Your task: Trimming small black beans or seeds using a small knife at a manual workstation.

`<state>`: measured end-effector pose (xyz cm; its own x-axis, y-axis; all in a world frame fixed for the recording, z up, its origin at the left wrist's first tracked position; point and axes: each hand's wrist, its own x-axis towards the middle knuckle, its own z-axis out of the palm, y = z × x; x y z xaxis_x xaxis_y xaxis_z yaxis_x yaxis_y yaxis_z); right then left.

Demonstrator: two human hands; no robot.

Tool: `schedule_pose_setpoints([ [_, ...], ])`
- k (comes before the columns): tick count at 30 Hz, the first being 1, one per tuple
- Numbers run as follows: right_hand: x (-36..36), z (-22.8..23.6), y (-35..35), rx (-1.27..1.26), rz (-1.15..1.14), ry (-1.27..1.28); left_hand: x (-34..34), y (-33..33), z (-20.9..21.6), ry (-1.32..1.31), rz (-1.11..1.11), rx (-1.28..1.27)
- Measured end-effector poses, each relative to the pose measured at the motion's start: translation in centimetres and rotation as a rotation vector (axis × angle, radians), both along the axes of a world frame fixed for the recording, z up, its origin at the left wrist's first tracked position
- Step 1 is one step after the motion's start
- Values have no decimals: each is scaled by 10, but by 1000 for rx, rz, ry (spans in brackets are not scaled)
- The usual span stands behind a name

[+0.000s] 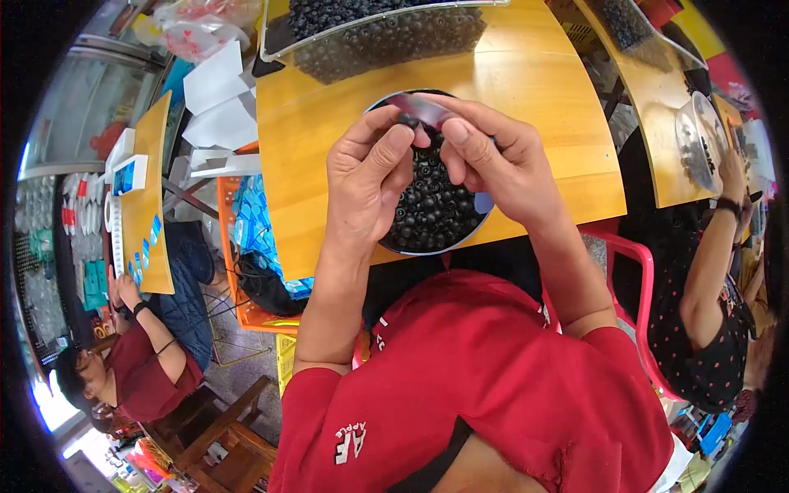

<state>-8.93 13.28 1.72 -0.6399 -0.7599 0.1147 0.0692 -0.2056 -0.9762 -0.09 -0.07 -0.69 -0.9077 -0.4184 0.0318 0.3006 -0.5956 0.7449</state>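
Pinching a small dark round piece (408,121) in the left hand (370,168), thumb against fingers, above the round bowl (448,249) of similar pieces (427,205). Right hand (500,160): thumb and fingers clamped on a blurred translucent item (429,109); can't tell exactly what. Risks, my read: piece looks smooth, could squirt out if squeezed off-centre and bounce clear. Bowl sits right by the table's (567,140) near edge, so a bump could tip it.

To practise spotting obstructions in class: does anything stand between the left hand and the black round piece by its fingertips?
Nothing visible does: the left hand appears to touch the black round piece directly.
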Motion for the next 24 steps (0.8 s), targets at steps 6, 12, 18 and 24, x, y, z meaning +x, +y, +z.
schedule_pose_setpoints([
  [6,-2,-12,-3,-27,-55,57,-1,3,1,26,-54,29],
  [12,-1,3,4,-48,-16,6,-3,5,7,1,-54,84],
  [18,-2,-6,-1,-57,-68,109,-1,10,9,-7,-95,109],
  [24,-6,4,5,-37,-4,75,-1,6,10,-42,-48,23],
])
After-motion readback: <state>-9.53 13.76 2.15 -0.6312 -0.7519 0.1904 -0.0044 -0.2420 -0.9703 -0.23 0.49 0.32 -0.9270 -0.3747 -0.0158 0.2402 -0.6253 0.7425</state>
